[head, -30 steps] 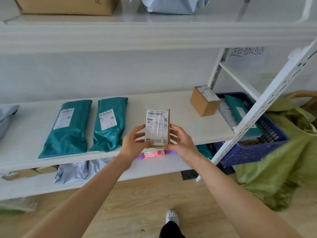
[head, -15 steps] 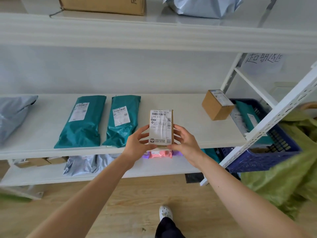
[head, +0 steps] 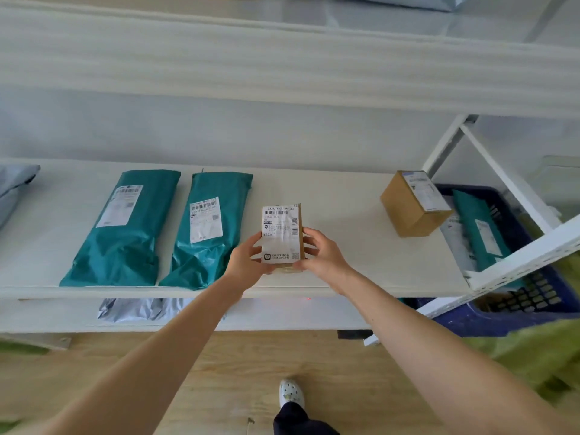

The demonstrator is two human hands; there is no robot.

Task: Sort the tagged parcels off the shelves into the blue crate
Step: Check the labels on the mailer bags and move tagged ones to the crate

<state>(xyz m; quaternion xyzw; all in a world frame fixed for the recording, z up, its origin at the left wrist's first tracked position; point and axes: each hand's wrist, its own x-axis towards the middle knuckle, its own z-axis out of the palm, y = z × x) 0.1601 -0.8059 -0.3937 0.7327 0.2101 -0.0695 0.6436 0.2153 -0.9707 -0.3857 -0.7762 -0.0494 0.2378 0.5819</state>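
The small brown box (head: 281, 235) stands upright between both hands, its white label facing the person, just above the front part of the middle shelf (head: 361, 265). The left hand (head: 248, 255) grips its left side with curled fingers and the thumb on the label's edge; the right hand (head: 323, 254) clasps the right side the same way, fingers wrapped round the back. Whether the box's bottom touches the shelf I cannot tell, since the hands cover it. To the left lie a teal bag (head: 122, 230) and, beside it, a second teal bag (head: 207, 233), both flat and labelled. A bigger cardboard box (head: 411, 205) sits near the shelf's right end. Beyond that end is the blue crate (head: 470, 321), with another teal packet (head: 477, 227) inside; the white rack frame (head: 518, 265) crosses in front and hides part of it. A green sack (head: 533, 350) lies blurred beside the crate. A grey bag (head: 138, 309) peeks out on the lower shelf, mostly hidden, and a grey packet (head: 12, 186) is cut off at the left edge.
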